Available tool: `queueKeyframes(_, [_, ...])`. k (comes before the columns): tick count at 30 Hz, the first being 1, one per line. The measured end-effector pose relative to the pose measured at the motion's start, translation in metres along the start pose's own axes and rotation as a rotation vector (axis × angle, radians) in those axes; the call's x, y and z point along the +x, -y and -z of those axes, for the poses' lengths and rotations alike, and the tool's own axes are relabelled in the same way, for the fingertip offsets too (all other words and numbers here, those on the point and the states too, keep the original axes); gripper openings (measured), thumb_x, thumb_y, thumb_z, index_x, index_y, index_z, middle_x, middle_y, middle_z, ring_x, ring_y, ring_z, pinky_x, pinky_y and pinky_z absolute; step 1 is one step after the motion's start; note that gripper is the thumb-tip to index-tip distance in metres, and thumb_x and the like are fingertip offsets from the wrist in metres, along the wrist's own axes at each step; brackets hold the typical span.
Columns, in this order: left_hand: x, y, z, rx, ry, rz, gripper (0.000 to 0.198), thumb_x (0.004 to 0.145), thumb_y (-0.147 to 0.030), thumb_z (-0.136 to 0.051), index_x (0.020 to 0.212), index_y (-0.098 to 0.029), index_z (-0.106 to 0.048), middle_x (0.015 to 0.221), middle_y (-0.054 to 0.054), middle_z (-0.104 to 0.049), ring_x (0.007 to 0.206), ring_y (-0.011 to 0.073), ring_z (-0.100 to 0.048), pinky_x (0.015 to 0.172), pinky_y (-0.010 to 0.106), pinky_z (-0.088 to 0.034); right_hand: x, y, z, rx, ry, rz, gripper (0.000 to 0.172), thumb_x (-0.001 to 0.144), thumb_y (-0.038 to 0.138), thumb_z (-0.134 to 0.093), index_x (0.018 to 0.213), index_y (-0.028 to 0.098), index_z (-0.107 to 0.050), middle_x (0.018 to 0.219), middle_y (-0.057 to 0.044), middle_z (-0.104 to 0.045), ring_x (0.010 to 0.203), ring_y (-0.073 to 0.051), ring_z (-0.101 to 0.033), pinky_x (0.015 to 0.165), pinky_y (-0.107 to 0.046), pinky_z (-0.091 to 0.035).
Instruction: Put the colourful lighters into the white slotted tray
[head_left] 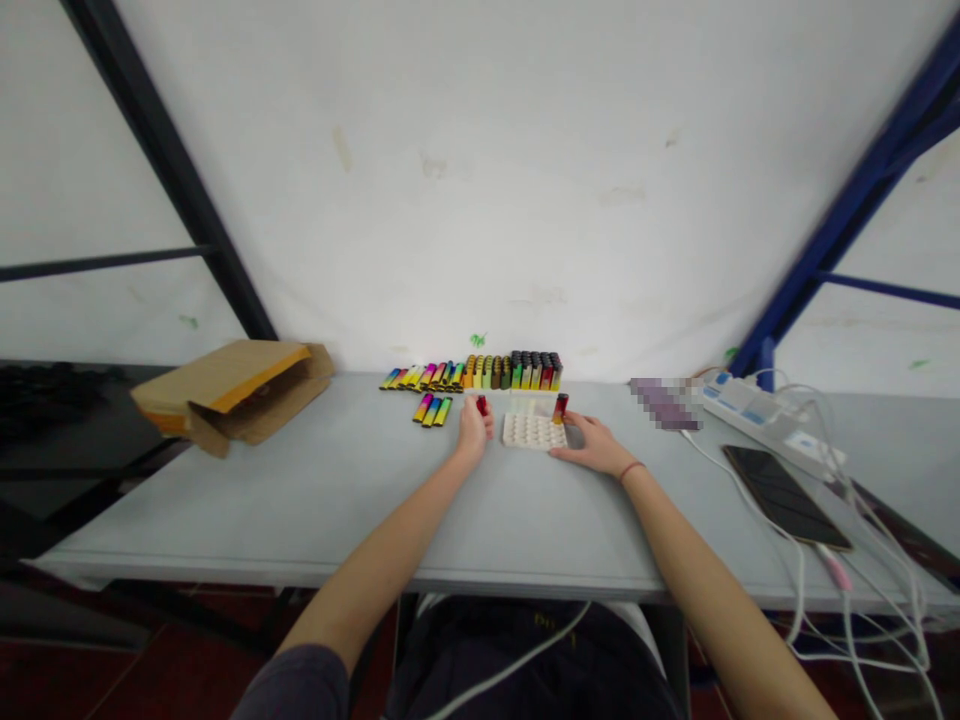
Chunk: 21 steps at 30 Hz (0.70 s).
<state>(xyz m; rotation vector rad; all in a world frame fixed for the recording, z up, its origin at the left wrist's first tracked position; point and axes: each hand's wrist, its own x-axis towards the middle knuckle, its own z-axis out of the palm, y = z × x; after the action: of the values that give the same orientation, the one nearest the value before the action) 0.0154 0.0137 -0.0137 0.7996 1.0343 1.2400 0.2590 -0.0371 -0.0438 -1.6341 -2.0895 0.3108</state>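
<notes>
My left hand is closed round a dark red lighter, whose top end sticks out above the fingers. Just right of it lies a white tray with rows of round holes. A red-and-yellow lighter stands upright in the tray's far right corner. My right hand grips the tray's right end, thumb at the near corner and fingertips beside the standing lighter. Whether those fingertips touch the lighter I cannot tell. Several multicoloured lighters lie left of my left hand.
Behind the tray, against the wall, stand filled blocks of yellow-topped lighters and black-topped lighters. A pile of loose lighters adjoins them. An opened cardboard box sits left. At right are a phone, a power strip and trailing cables.
</notes>
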Motion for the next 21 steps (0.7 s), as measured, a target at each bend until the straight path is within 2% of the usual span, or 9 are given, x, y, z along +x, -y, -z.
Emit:
queueKeyframes(3, [0.003, -0.001, -0.006, 0.09, 0.088, -0.093, 0.037, 0.097, -0.051, -0.035, 0.077, -0.022, -0.044, 0.048, -0.009, -0.032, 0.036, 0.0074, -0.025, 0.039, 0.02, -0.021, 0.0, 0.001, 0.0, -0.003, -0.003, -0.004, 0.08, 0.075, 0.056, -0.076, 0.14, 0.016, -0.052, 0.141, -0.017, -0.062, 0.131, -0.038, -0.055, 0.112, -0.054, -0.041])
queueKeyframes(6, [0.003, -0.001, -0.017, 0.271, 0.216, -0.329, 0.023, 0.097, -0.044, -0.046, 0.093, -0.022, -0.049, 0.064, -0.006, -0.05, 0.047, 0.0091, -0.044, 0.049, 0.022, -0.038, 0.0, 0.003, -0.001, 0.006, -0.013, -0.002, 0.081, 0.075, 0.055, -0.076, 0.141, 0.016, -0.052, 0.139, -0.017, -0.063, 0.131, -0.038, -0.055, 0.11, -0.053, -0.043])
queueKeyframes(8, [0.002, 0.0, -0.026, 0.442, 0.304, -0.538, 0.019, 0.095, -0.04, -0.053, 0.096, -0.021, -0.054, 0.084, 0.001, -0.06, 0.072, 0.0132, -0.06, 0.068, 0.027, -0.05, 0.0, 0.004, -0.001, 0.007, -0.02, 0.003, 0.08, 0.075, 0.055, -0.077, 0.141, 0.017, -0.052, 0.139, -0.017, -0.063, 0.13, -0.037, -0.056, 0.109, -0.053, -0.044])
queueKeyframes(10, [0.001, 0.002, -0.035, 0.591, 0.375, -0.709, 0.019, 0.093, -0.037, -0.057, 0.097, -0.019, -0.062, 0.102, 0.008, -0.064, 0.099, 0.0185, -0.062, 0.087, 0.032, -0.052, 0.0, 0.006, -0.001, 0.002, -0.023, 0.001, 0.08, 0.074, 0.056, -0.077, 0.14, 0.017, -0.052, 0.138, -0.017, -0.063, 0.13, -0.037, -0.056, 0.109, -0.053, -0.044])
queueKeyframes(11, [0.001, 0.004, -0.039, 0.636, 0.406, -0.755, 0.019, 0.093, -0.035, -0.058, 0.099, -0.019, -0.065, 0.108, 0.009, -0.064, 0.107, 0.0201, -0.061, 0.092, 0.033, -0.052, 0.0, 0.006, -0.001, 0.0, -0.022, -0.003, 0.081, 0.074, 0.056, -0.077, 0.14, 0.017, -0.051, 0.138, -0.018, -0.063, 0.13, -0.037, -0.056, 0.109, -0.053, -0.043])
queueKeyframes(14, [0.002, 0.013, -0.049, 0.665, 0.469, -0.749, 0.023, 0.093, -0.033, -0.057, 0.108, -0.019, -0.068, 0.114, 0.009, -0.067, 0.107, 0.0207, -0.063, 0.09, 0.033, -0.054, 0.0, 0.008, -0.001, -0.006, -0.009, -0.016, 0.084, 0.074, 0.055, -0.077, 0.142, 0.014, -0.05, 0.139, -0.019, -0.062, 0.131, -0.037, -0.055, 0.111, -0.052, -0.042])
queueKeyframes(21, [0.002, 0.032, -0.055, 0.74, 0.475, -0.724, 0.022, 0.091, -0.024, -0.059, 0.11, -0.018, -0.07, 0.119, 0.011, -0.069, 0.11, 0.0221, -0.064, 0.096, 0.036, -0.054, 0.0, 0.007, -0.001, -0.021, 0.0, -0.009, 0.082, 0.076, 0.055, -0.075, 0.142, 0.015, -0.05, 0.141, -0.019, -0.061, 0.13, -0.038, -0.055, 0.109, -0.054, -0.043])
